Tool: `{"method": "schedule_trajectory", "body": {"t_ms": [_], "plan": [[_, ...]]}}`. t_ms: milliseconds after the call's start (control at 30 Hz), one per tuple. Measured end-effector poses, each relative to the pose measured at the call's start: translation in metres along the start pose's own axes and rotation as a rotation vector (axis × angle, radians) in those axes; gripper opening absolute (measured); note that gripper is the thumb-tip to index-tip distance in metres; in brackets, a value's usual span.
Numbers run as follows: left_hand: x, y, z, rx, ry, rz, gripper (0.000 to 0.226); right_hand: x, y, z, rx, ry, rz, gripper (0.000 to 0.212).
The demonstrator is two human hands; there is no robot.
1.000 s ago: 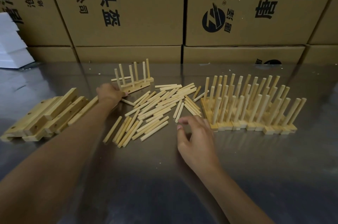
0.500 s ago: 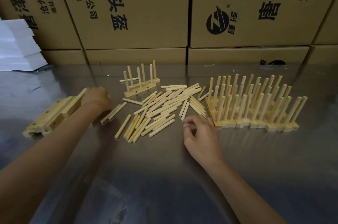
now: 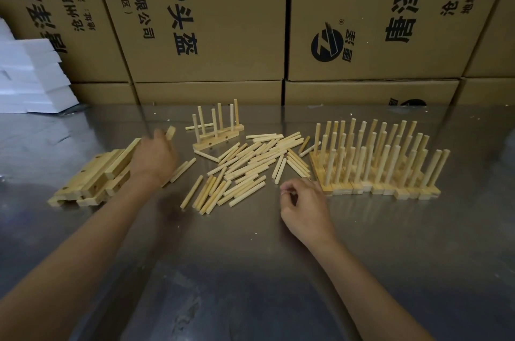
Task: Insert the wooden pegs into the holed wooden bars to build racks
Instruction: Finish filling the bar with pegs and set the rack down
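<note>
A pile of loose wooden pegs (image 3: 250,168) lies in the middle of the steel table (image 3: 250,271). To the left sits a stack of holed wooden bars (image 3: 92,176). My left hand (image 3: 153,156) is closed around one bar (image 3: 170,132) at the stack's right end, its tip sticking out above my fingers. My right hand (image 3: 303,204) rests on the table by the pile's right edge, fingers curled, thumb and forefinger pinched; whether a peg is in them is hidden. A small rack (image 3: 217,131) with several upright pegs stands behind the pile. Finished racks (image 3: 381,162) stand in a row at the right.
Brown cardboard boxes (image 3: 223,20) with black print form a wall along the table's far edge. White foam blocks (image 3: 30,76) are stacked at the far left. Bare steel lies between my forearms and toward the near edge.
My left hand has moved from the small rack to the bar stack and closed on one bar, lifting its end. My right hand has stayed near the pile with its fingers curled tighter.
</note>
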State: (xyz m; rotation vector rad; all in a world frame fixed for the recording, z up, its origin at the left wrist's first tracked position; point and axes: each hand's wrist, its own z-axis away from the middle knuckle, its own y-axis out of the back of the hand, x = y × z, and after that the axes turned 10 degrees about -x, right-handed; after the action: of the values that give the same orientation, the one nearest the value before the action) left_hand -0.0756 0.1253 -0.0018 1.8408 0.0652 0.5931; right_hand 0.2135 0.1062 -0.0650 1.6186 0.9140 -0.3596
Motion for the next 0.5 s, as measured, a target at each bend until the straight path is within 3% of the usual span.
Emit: {"method": "schedule_trajectory", "body": {"t_ms": [67,133,267,333,500], "plan": [[0.018,0.004,0.015,0.041,-0.035,0.183,0.032,0.000,0.000,0.000,-0.014,-0.001,0.021,0.016],[0.041,0.005,0.031,-0.024,0.001,0.408,0.035,0.000,0.000,0.000,-0.028,-0.001,0.039,0.016],[0.080,-0.013,0.062,-0.372,0.278,1.111,0.044,0.001,0.000,0.000,-0.048,0.001,0.064,0.016],[0.092,-0.028,0.080,-0.525,0.312,1.425,0.043,0.001,0.000,0.002,-0.043,0.023,0.096,0.019],[0.107,-0.053,0.102,-0.623,0.198,1.426,0.045,0.000,-0.006,0.003,-0.100,0.018,0.280,0.049]]}}
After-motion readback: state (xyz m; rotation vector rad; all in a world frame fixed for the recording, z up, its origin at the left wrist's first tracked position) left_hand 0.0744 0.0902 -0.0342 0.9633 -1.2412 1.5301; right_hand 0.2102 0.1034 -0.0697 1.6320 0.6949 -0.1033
